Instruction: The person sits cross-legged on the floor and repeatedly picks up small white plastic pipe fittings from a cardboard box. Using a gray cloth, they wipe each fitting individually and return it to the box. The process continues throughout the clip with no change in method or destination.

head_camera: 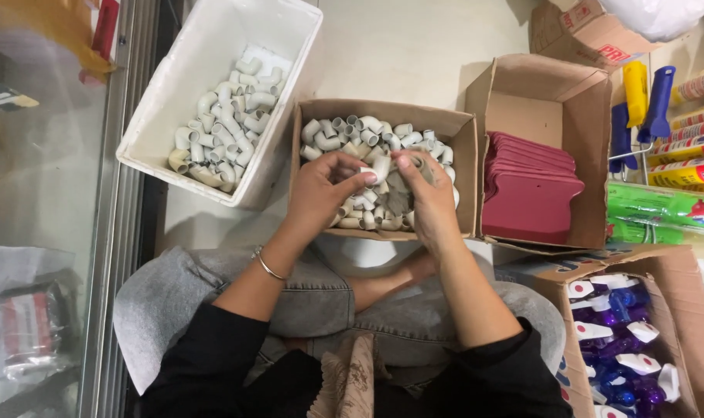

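Over the middle cardboard box [309, 155], which is full of white pipe elbows [344, 133], both hands meet above the heap. The left hand [321, 190] is curled, its fingers closed on a white elbow fitting [380, 167] raised just over the pile. The right hand [429, 197] touches that same fitting from the other side and pinches a crumpled grey cloth [402, 190] against it. Left of this box stands a white plastic tub [213, 46] with more elbows. Right of the box is an open carton of dark red flat pieces [530, 182]; nearer the person than that, a carton of purple spray bottles [619, 340]. All rest on a pale floor [414, 46], where the person sits cross-legged.
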